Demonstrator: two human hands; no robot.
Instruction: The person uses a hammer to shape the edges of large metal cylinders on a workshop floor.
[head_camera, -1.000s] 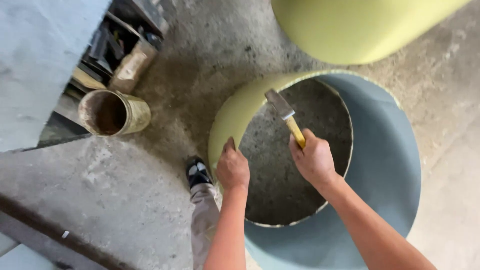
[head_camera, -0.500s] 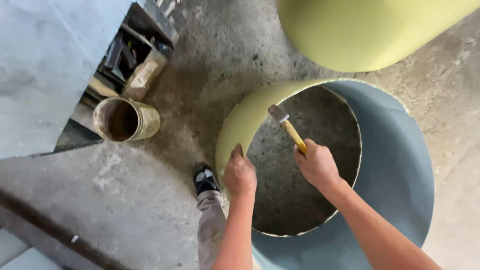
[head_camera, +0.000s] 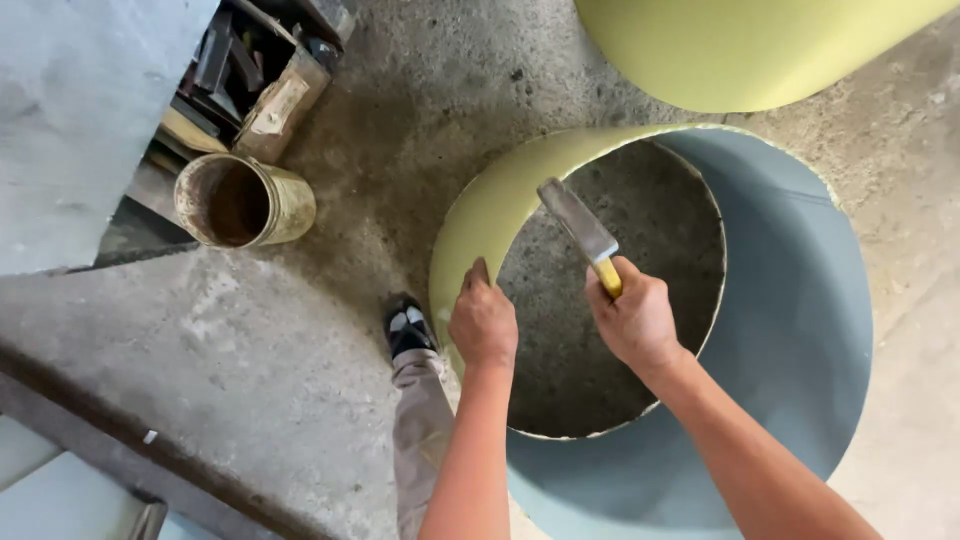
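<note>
A wide sheet-metal cylinder (head_camera: 790, 330), yellow-green outside and grey inside, stands open-topped on the concrete floor in front of me. My left hand (head_camera: 482, 322) grips its near rim at the left. My right hand (head_camera: 634, 318) is closed around the yellow handle of a hammer (head_camera: 580, 228), whose grey metal head points up and left over the cylinder's opening. Through the opening the bare floor shows. My left leg and dark shoe (head_camera: 408, 330) stand just left of the cylinder.
A second yellow-green cylinder (head_camera: 740, 50) lies at the top right. A rusty tin can (head_camera: 240, 202) lies on its side at the left, beside a box of tools (head_camera: 262, 80). A grey slab (head_camera: 70, 120) fills the top left corner.
The hammer head has tilted a little more to the left and lower over the opening. My left hand stays on the rim.
</note>
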